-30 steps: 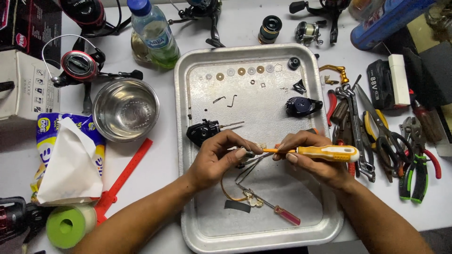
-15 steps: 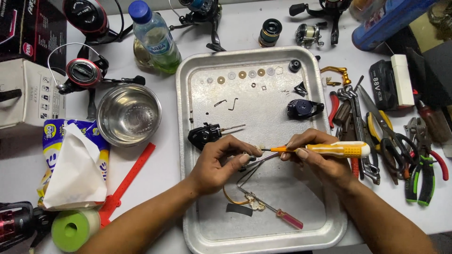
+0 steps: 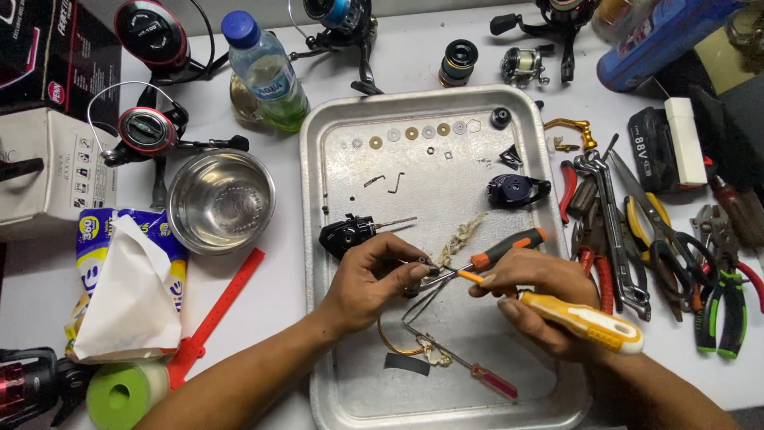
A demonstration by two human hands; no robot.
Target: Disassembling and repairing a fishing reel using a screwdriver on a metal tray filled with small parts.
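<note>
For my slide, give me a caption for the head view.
Left hand pinches a small part while right hand works a yellow-handled screwdriver over a metal tray.

A white carton (image 3: 52, 171) and a dark box (image 3: 48, 52) are seen far left, above a blue-yellow tissue pack (image 3: 127, 291); a blue-labelled bottle (image 3: 267, 76) stands behind.

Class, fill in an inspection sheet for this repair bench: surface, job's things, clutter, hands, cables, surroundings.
Surface: white table, metal tray in the middle.
Job's things: small dark part, yellow-handled screwdriver.
Clutter: washers in a row, steel bowl, water bottle, pliers, fishing reels.
Hands: left hand pinches the part; right hand holds the screwdriver.
Cables: nothing seen.
Surroundings: tissue pack, green tape roll.
</note>
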